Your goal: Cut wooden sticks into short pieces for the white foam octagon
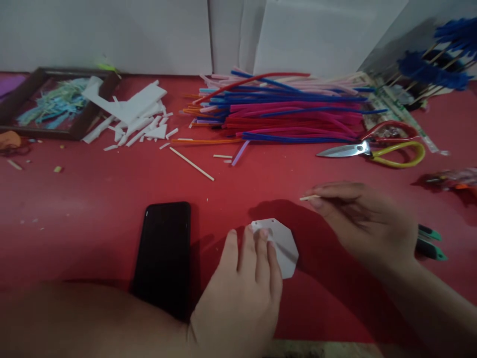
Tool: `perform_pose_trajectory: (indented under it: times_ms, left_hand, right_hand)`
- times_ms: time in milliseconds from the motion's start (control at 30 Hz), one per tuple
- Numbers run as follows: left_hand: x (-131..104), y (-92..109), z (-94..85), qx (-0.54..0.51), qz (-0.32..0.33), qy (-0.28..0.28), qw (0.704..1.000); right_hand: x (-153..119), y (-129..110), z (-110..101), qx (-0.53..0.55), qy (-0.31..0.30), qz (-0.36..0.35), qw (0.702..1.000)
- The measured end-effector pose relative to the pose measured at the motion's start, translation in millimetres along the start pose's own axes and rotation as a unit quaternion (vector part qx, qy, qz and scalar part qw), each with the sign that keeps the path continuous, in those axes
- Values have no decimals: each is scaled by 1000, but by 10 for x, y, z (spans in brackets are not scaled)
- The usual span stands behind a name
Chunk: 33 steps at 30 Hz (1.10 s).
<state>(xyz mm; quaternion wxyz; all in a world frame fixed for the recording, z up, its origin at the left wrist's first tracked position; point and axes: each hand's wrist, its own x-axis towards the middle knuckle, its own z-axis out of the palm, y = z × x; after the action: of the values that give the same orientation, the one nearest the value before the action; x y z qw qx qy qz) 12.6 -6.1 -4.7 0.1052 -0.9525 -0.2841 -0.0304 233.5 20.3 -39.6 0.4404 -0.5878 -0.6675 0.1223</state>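
Note:
On the red tabletop lies a white many-sided foam or card piece with small holes near its far edge. My left hand rests on its left part, fingers stretched out and covering some of it. To the right, my right hand is raised a little and pinches a short pale wooden stick between thumb and finger, apart from the white piece. A longer wooden stick lies farther off, beside a short stick piece and a purple pipe cleaner piece.
A black phone lies left of my left hand. Behind are white scraps, a pile of pipe cleaners and scissors. A brown frame stands far left. Green-handled cutters lie partly behind my right wrist.

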Motion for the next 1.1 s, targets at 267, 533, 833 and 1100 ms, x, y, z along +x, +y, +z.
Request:
perform_pose_trajectory:
  times_ms: [267, 533, 833, 1100]
  left_hand:
    - [143, -202, 13, 2, -26, 67, 997]
    - [273, -975, 101, -339, 42, -88, 936]
    - [280, -986, 348, -474, 2, -83, 876]
    - [386, -984, 150, -402, -35, -156, 901]
  right_hand:
    - [-6, -95, -124, 51, -9, 12, 999]
    - [-169, -146, -105, 48, -102, 58, 992]
    - [-158, -180, 36, 69, -130, 113, 983]
    - [-64, -79, 23, 54, -76, 77, 993]
